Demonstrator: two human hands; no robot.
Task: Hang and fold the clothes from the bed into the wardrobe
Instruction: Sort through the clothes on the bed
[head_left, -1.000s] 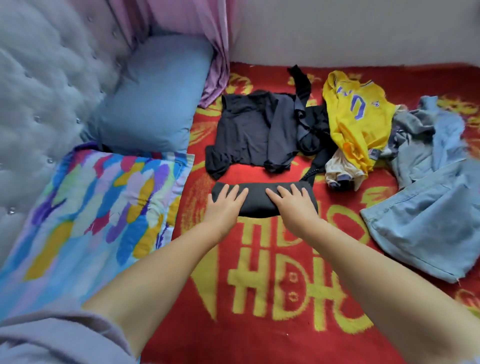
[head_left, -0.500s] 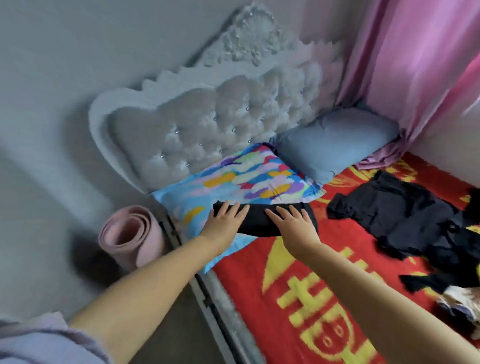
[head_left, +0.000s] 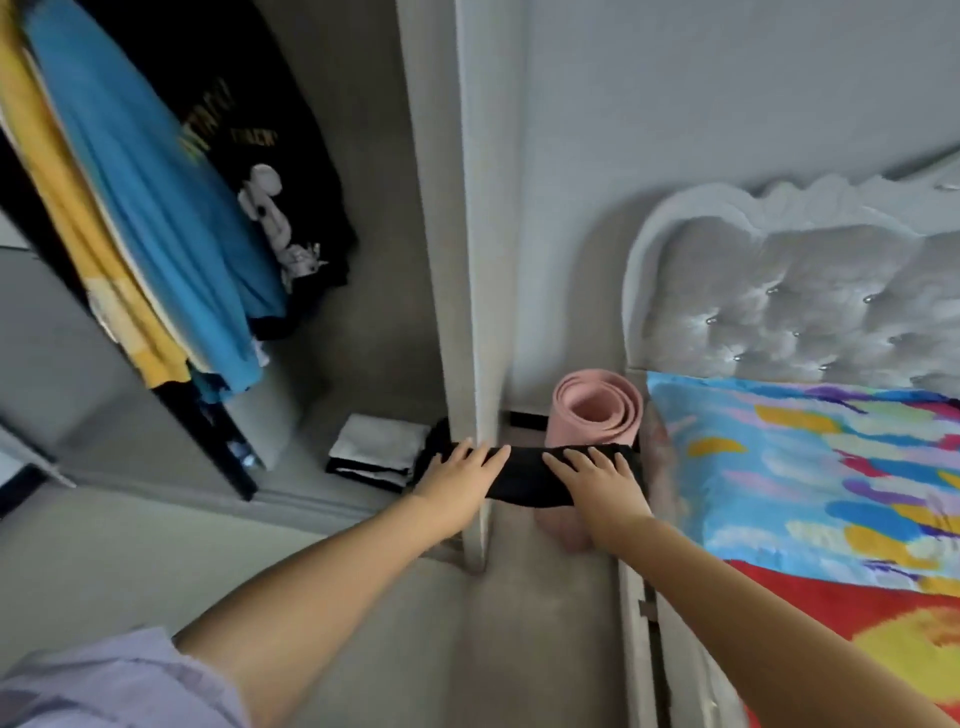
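Observation:
A folded black garment is held in the air between my hands, level with the wardrobe's white side panel. My left hand grips its left end and my right hand grips its right end, fingers laid flat on top, thumbs hidden underneath. Inside the open wardrobe hang a blue shirt, a yellow garment and a black printed tee. A stack of folded white and black clothes lies on the wardrobe floor, just left of the held garment.
A rolled pink mat stands between the wardrobe panel and the tufted grey headboard. The bed on the right carries a colourful pillow and a red blanket. Grey floor runs below my arms.
I have lifted the folded black garment off the bed and turned left with it; the view swung from the bed past the headboard to the open wardrobe.

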